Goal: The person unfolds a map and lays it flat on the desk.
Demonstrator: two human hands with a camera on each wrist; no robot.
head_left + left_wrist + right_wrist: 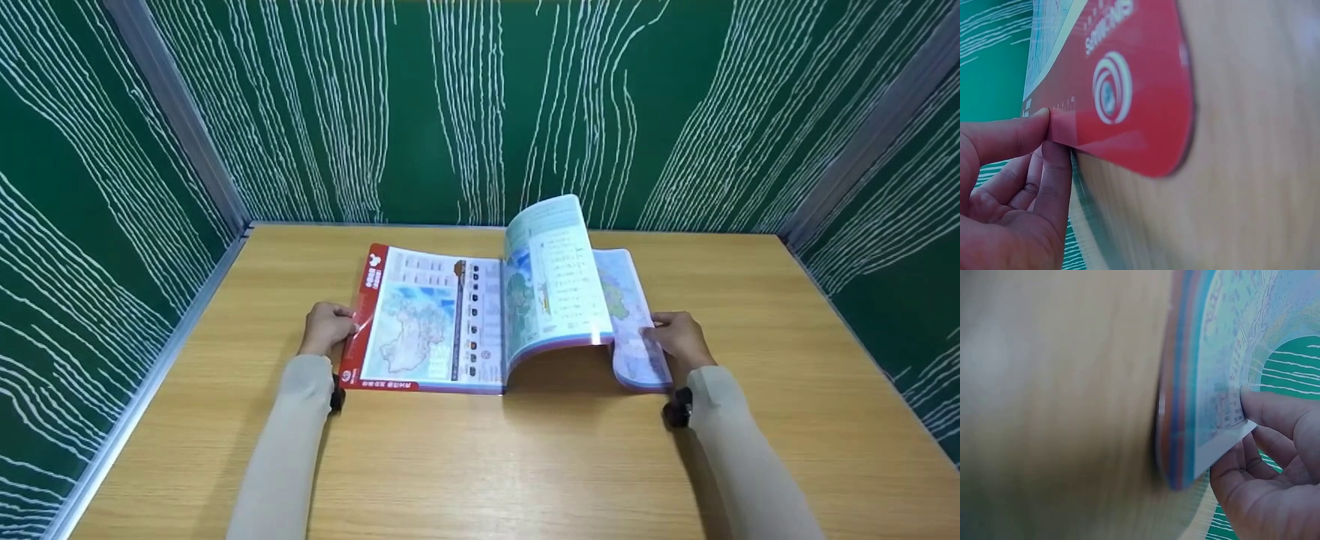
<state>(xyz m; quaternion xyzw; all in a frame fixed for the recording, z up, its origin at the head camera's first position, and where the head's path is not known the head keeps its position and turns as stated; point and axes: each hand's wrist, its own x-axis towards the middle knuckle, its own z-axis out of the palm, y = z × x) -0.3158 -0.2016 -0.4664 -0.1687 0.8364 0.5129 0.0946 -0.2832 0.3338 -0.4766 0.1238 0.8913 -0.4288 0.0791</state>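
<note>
Overhead, the atlas (495, 322) lies open mid-table (480, 465), left hand (326, 328) at its red cover edge, right hand (679, 337) at the page edges. Closer, left thumb and fingers (1053, 169) pinch the red cover (1129, 95); right thumb and fingers (1266, 410) pinch the fanned pages (1213, 399)

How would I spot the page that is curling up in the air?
Start at the wooden table inside the green walls and find the open atlas at its middle. Just right of the spine, one glossy page arches upward. Every other page lies flat or low: the left hand pinches the red cover edge and the right hand holds the right-hand pages.
</note>
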